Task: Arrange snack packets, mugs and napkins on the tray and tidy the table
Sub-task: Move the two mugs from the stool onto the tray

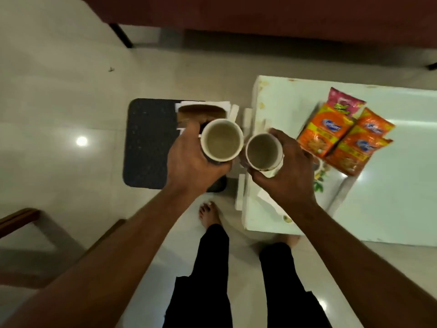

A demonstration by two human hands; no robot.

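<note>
My left hand (189, 157) grips a white mug (221, 140) from its left side, held upright in the air with its empty inside showing. My right hand (289, 164) grips a second, slightly smaller white mug (262, 151) from its right side, close beside the first. Both mugs hover over the left edge of a white table (402, 185). On the table, to the right of my right hand, lie several snack packets: orange ones (326, 131) and a pink one (346, 100) behind them. A dark tray (149, 143) rests lower at the left, carrying white napkins (227, 107) and a brown object.
A tiled floor surrounds the table. A dark red sofa (260, 15) runs along the top. A wooden chair arm (19, 218) sits at the lower left. My legs and bare feet (209, 216) stand just below the table's left corner.
</note>
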